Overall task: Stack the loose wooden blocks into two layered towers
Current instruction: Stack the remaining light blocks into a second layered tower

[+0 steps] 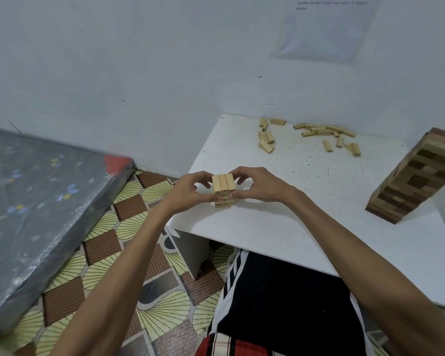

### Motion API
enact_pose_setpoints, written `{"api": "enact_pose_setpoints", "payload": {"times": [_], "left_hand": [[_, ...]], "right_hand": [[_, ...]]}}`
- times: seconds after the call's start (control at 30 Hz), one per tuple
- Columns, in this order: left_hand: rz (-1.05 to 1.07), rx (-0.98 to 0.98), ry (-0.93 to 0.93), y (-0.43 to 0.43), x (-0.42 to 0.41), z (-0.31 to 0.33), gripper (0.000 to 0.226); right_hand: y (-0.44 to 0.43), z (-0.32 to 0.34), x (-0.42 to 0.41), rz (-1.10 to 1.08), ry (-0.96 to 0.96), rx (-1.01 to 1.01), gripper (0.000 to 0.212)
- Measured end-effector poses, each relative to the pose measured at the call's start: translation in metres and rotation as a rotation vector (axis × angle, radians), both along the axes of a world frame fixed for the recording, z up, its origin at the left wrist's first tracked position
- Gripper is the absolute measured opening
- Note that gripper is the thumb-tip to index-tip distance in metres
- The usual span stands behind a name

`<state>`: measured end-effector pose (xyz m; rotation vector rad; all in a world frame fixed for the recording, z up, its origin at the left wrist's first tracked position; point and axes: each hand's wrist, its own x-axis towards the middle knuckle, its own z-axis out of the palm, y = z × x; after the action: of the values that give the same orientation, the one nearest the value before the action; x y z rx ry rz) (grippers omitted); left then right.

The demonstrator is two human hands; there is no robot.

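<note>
You have both hands on the pale tower point(224, 190), which stands near the front left corner of the tabletop point(293, 214). Your left hand point(188, 187) has its fingers curled in against the tower's left side, thumb low and fingertips near the top layer. Your right hand point(257, 185) mirrors it on the right side, thumb and fingertips pinching the stack. Neither hand carries a spare block; the grip reads as squaring the layers up.

The pale tower is only a few layers high. Its top layer is complete, three blocks lying side by side, and the layers under it are partly hidden by your fingers.

Plenty is left to do. The loose blocks point(324, 132) lie scattered along the far edge by the wall, in one small cluster and a wider spread, well apart from your hands. All of them look the same pale wood as the stack you are holding, so they probably belong on it.

The dark tower point(411, 181) at the right edge is already tall, with many layers and no loose dark blocks in sight; it looks finished. So, by my judgement, one tower is done and the second is at an early stage.
</note>
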<state>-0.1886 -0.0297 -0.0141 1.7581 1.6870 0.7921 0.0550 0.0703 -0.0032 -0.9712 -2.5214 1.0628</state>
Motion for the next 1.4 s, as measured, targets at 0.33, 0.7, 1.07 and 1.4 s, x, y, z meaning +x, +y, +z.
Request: {"api": "enact_pose_setpoints", "payload": {"times": [0.33,0.7,1.07,1.4], "left_hand": [[-0.012,-0.007,-0.051,-0.003,0.001,-0.003,0.057],[-0.013,-0.012,-0.043,-0.002,0.001,-0.004,0.051],[0.01,-0.008,-0.057,-0.003,0.003,-0.005,0.047],[0.027,0.059,-0.11,-0.013,0.006,0.002,0.095]], "right_hand": [[-0.002,0.0,0.0,0.004,0.008,0.003,0.073],[0.002,-0.01,-0.004,0.014,-0.004,-0.017,0.062],[-0.001,-0.009,-0.004,0.005,-0.003,-0.036,0.06],[-0.009,-0.002,-0.001,-0.05,0.137,-0.079,0.091]]}}
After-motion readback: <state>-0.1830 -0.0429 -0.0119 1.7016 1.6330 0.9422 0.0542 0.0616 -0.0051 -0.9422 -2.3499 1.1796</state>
